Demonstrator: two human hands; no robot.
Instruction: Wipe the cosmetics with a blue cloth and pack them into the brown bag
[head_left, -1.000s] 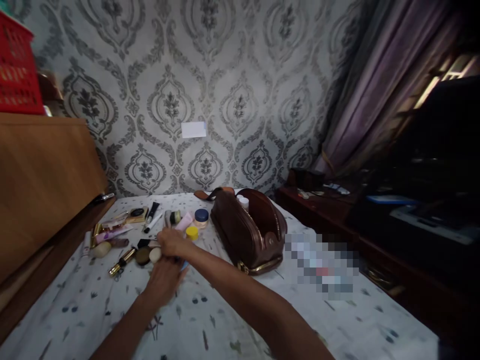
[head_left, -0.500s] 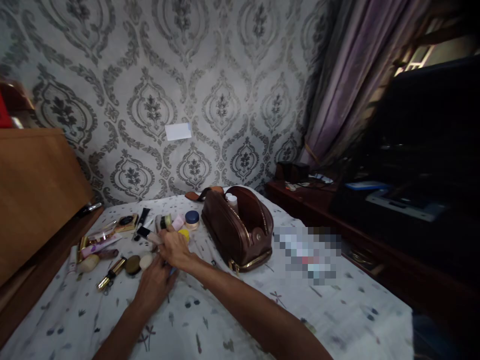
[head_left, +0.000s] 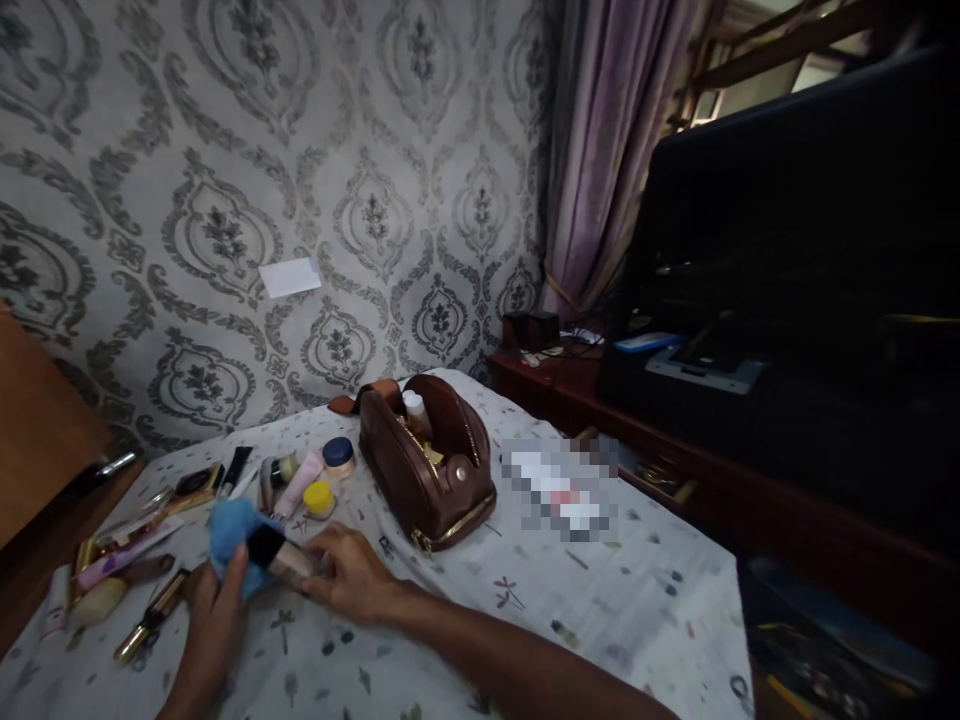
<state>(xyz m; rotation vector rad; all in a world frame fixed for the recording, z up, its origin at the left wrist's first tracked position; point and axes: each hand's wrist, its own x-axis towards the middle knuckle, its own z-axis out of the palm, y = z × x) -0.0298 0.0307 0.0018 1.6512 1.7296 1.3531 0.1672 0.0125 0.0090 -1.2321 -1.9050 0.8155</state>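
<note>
In my right hand (head_left: 352, 577) is a clear foundation bottle (head_left: 297, 566) with a black cap, tilted with its cap toward the left. My left hand (head_left: 213, 612) grips a blue cloth (head_left: 234, 528), which lies against the bottle's cap end. Just behind the bottle stand a small jar with a yellow lid (head_left: 319, 498), a pink tube (head_left: 300, 482) and a jar with a navy lid (head_left: 338, 456). An open brown leather toiletry bag (head_left: 405, 480) sits to the right of my hands, with white-capped bottles (head_left: 418, 412) inside.
Several cosmetics, among them a purple-and-white tube (head_left: 124, 558) and a gold-and-black tube (head_left: 150, 615), lie at the left of the patterned cloth (head_left: 465, 650). A blurred-out item (head_left: 559, 490) lies right of the bag. A dark red desk (head_left: 540, 372) adjoins on the right.
The foundation bottle has come toward me, off the cluster of cosmetics, in my right hand. The blue cloth, mostly hidden before, now shows in my left hand. The view has turned right.
</note>
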